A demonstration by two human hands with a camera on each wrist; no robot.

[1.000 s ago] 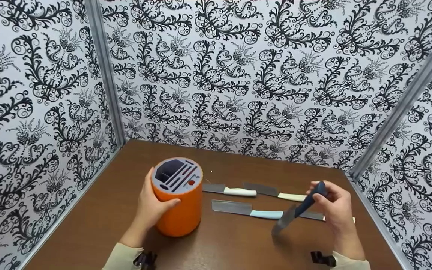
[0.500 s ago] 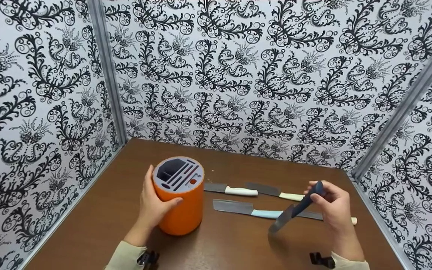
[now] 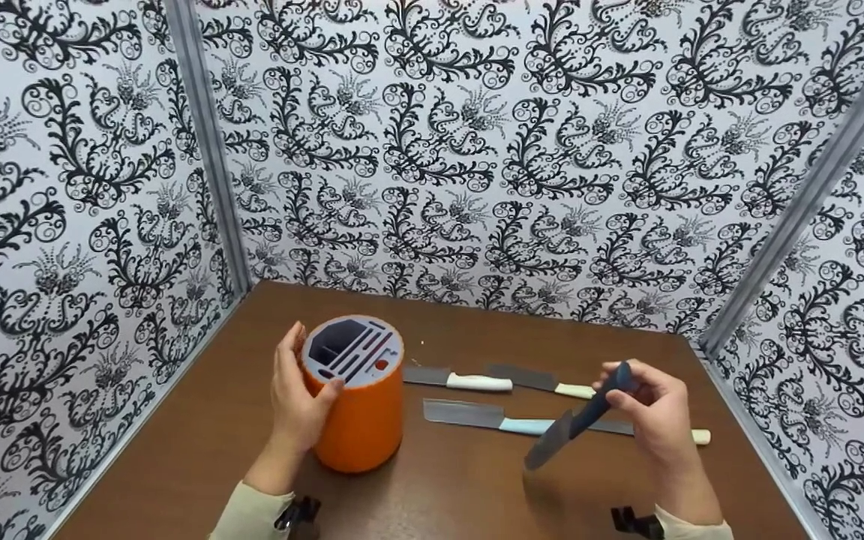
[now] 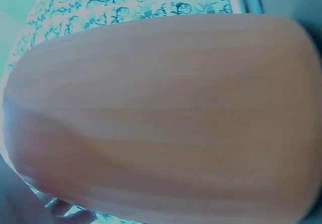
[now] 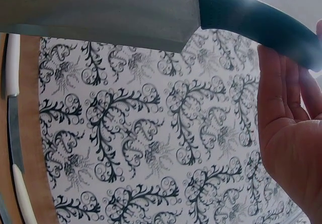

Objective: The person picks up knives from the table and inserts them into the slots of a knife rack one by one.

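Note:
An orange round knife block [image 3: 361,435] with a grey slotted top stands upright on the brown table. My left hand [image 3: 293,409] holds its left side, thumb at the front just under the rim and fingers round the back. The block's side [image 4: 166,108] fills most of the left wrist view. In my right hand [image 3: 661,416] is a kitchen knife [image 3: 589,412], pinched by its dark blue handle. Its blade slants down to the left, tip low over the table. The right wrist view shows the wide blade [image 5: 100,15] close up.
Right of the block lie a white-handled knife [image 3: 479,382], a pale green-handled knife [image 3: 573,391] and a light-blue-handled knife [image 3: 469,415]. A cream-handled knife [image 3: 700,436] lies partly behind my right hand. Patterned walls [image 3: 462,150] enclose the table's back and sides.
My right hand has carried the dark-handled knife a little to the left, towards the block. My left thumb has shifted left and up along the block's front; the block stays in place.

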